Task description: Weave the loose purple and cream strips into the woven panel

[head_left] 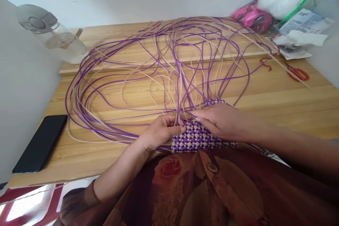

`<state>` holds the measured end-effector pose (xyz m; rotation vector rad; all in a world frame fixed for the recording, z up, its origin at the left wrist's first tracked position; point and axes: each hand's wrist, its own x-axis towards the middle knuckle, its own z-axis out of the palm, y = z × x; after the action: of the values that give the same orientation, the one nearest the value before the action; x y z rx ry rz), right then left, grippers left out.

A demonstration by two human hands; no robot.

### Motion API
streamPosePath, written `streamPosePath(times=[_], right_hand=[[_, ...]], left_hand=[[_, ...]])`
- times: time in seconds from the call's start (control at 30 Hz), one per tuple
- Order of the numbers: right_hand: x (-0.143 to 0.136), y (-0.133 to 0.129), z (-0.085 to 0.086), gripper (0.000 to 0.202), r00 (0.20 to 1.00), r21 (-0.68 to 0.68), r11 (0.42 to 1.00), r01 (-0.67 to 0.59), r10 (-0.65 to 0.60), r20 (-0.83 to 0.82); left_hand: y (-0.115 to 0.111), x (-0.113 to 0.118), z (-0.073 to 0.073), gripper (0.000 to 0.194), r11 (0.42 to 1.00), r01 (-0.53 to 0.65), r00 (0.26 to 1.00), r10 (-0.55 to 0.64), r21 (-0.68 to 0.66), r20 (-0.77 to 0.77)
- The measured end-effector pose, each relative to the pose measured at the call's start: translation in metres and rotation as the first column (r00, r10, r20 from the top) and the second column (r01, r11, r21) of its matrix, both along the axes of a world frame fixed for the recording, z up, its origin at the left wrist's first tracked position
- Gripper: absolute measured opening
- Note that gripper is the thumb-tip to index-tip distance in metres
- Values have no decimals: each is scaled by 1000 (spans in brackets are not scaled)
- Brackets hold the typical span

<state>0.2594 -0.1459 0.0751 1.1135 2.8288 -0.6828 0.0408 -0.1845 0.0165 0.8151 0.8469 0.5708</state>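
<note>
A woven piece (194,137) in a purple and beige check lies at the table's front edge, against the patterned shirt. Long purple and beige strands (79,102) run out of it and loop widely over the table. My left hand (162,130) is closed on the upper left edge of the weave, thumb on top, fingers behind among the upright strands. My right hand (221,120) rests over the weave's upper right part, its thumb and forefinger closed on a purple strand near the edge. Its other fingers are curled and partly hidden.
A black phone (41,143) lies at the front left, a clear bottle (57,37) at the back left. Red-handled scissors (298,73), a pink item (253,16) and paper packets (303,24) are on the right. A wooden ledge (119,64) crosses the table's back.
</note>
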Motion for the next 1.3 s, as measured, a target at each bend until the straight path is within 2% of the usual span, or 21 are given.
streamPosePath(times=[0.07,0.1,0.17,0.23,0.27,0.33,0.4,0.47,0.5,0.53,0.57,0.63,0.67,0.7,0.77,0.87,0.97,1.17,1.3], right_hand=[[-6,-5,9,26,999,-188,982,32,-30,16],[-9,-8,12,25,997,-322,944,72,-72,10],[-17,-11,14,23,983,-586,794,158,-185,15],[-24,-15,12,23,958,-761,615,207,-285,31],[-28,-17,10,24,945,-809,547,218,-326,33],[-34,-20,6,27,918,-863,452,225,-395,33],[-37,-22,3,32,899,-889,401,221,-436,27],[-36,-22,2,39,901,-898,387,207,-434,21],[-34,-21,3,38,913,-890,410,199,-408,15],[-32,-19,4,34,930,-861,471,189,-366,4],[-28,-15,5,30,949,-799,575,178,-314,-14],[-21,-5,6,26,973,-547,826,135,-214,-83],[-18,0,5,25,976,-391,914,105,-169,-133],[-16,6,2,24,973,-260,963,75,-128,-193],[-15,14,-5,23,947,-118,993,10,-48,-318],[-17,21,-16,27,898,-85,993,-80,35,-438],[-19,23,-21,30,869,-76,987,-143,88,-487],[-19,31,-28,26,870,1,978,-209,186,-456],[-12,35,-27,19,920,195,962,-193,246,-305]], left_hand=[[-7,2,0,26,999,-39,999,39,-28,22],[-10,3,1,27,998,-54,998,55,-41,31],[-14,6,1,29,994,-91,995,94,-57,41],[-17,9,0,32,989,-140,989,141,-53,33],[-18,11,-1,32,986,-164,986,165,-45,24],[-19,15,-3,33,975,-219,976,220,-22,10],[-21,20,-5,32,961,-276,961,276,-3,-4],[-22,24,-6,30,946,-325,945,325,10,-29],[-23,25,-6,29,939,-344,938,344,17,-42],[-24,27,-6,28,933,-359,932,360,21,-50],[-25,28,-6,28,927,-374,926,375,20,-52],[-26,30,-5,27,916,-401,914,402,21,-50],[-27,30,-5,26,911,-412,909,413,27,-47],[-27,31,-6,26,906,-422,905,423,37,-43],[-28,31,-7,25,900,-432,900,435,62,-35],[-28,30,-10,26,899,-432,899,436,77,-41],[-28,29,-11,24,898,-426,898,434,110,-68],[-27,29,-8,26,904,-418,900,426,91,-95],[-27,28,-8,27,916,-388,908,399,100,-131]])
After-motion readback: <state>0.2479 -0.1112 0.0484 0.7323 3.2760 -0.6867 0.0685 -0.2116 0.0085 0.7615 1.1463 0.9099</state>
